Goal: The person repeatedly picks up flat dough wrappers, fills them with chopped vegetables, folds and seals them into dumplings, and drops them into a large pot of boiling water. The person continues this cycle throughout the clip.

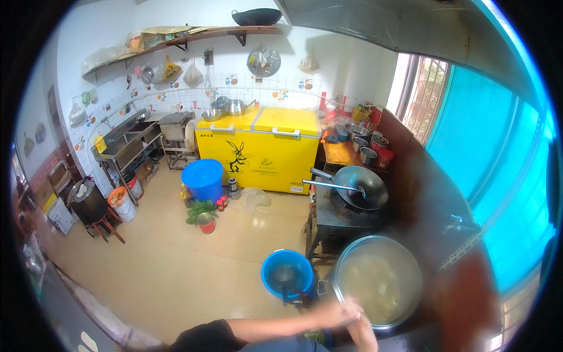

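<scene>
A large metal pot (415,273) of cloudy, steaming liquid with pale pieces in it stands at the lower right. My left hand (344,311) is at the pot's near left rim, its bare forearm coming in from the lower left below a black sleeve. Close against it, on the right, is my right hand (362,328). Both are blurred, and a thin bright strip by the rim runs up from them; whether they grip it is unclear. Left of the pot, a blue basin (264,275) on the floor holds water and a ladle-like utensil (284,275).
A wok (374,180) with a long-handled metal utensil (327,184) rests on the black stove (327,215). Behind are a yellow chest freezer (281,158), a lidded blue tub (202,178) and a metal sink (125,147). Leafy greens (200,211) stand on the tiled floor.
</scene>
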`<state>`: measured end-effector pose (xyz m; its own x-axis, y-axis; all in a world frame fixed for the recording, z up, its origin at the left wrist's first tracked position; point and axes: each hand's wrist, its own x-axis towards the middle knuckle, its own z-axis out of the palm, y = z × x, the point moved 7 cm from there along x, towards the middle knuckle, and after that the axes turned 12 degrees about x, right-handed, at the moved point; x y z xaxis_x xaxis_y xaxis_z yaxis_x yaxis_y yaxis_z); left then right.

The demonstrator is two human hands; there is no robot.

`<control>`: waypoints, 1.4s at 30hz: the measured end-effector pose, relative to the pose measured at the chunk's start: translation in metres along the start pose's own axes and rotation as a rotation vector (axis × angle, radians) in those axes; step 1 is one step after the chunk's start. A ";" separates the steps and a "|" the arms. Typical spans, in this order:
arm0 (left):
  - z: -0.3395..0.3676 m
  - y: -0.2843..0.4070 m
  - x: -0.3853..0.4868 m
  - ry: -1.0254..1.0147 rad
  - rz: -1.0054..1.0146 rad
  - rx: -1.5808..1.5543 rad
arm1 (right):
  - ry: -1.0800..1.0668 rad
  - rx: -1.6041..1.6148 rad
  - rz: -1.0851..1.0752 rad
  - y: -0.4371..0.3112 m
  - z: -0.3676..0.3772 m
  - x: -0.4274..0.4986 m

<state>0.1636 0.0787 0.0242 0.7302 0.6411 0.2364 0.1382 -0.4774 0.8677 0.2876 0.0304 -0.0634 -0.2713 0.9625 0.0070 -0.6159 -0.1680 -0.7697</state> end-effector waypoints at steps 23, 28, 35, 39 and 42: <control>0.007 -0.034 -0.003 -0.027 -0.095 -0.167 | 0.043 -0.336 0.086 -0.005 0.031 -0.008; 0.043 -0.081 -0.020 -0.267 -0.559 -0.841 | 0.372 -0.425 -0.037 -0.028 0.070 -0.010; 0.026 -0.026 -0.026 -0.358 -0.211 -0.239 | 0.595 -0.214 -0.295 -0.039 0.060 -0.002; 0.023 0.020 -0.018 -0.421 -0.020 -0.080 | 0.477 0.593 -0.478 -0.025 -0.126 0.040; 0.008 0.002 -0.017 -0.153 0.158 0.202 | 0.436 0.343 -0.086 0.006 -0.062 0.024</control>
<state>0.1566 0.0620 0.0179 0.8436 0.4584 0.2798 0.1340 -0.6842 0.7169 0.3232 0.0660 -0.1073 0.0763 0.9625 -0.2603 -0.8476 -0.0749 -0.5253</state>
